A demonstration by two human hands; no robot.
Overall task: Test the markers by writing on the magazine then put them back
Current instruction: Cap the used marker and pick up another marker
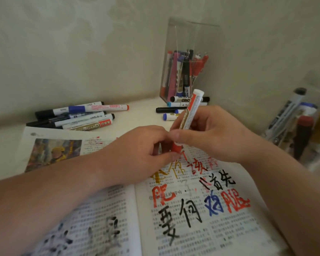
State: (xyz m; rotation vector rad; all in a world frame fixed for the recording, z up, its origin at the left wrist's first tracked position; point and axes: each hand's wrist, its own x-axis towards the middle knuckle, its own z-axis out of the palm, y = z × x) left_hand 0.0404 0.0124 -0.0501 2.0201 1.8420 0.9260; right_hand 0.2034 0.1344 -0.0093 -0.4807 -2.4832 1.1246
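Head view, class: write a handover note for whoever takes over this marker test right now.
The right hand grips the red marker, tilted over the magazine.
The left hand pinches its red lower end; capping or uncapping, cannot tell.
Done: the page bears red, black, blue and gold writing.
Left: loose markers lie behind the magazine, more in front of the clear box. Test any untried, then return all.

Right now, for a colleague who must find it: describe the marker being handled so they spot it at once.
Look over the right page of the open magazine. There the right hand holds a white marker with a red and gold label, and the left hand pinches its red lower end. It alone is held; the others lie on the table or stand in clear boxes.
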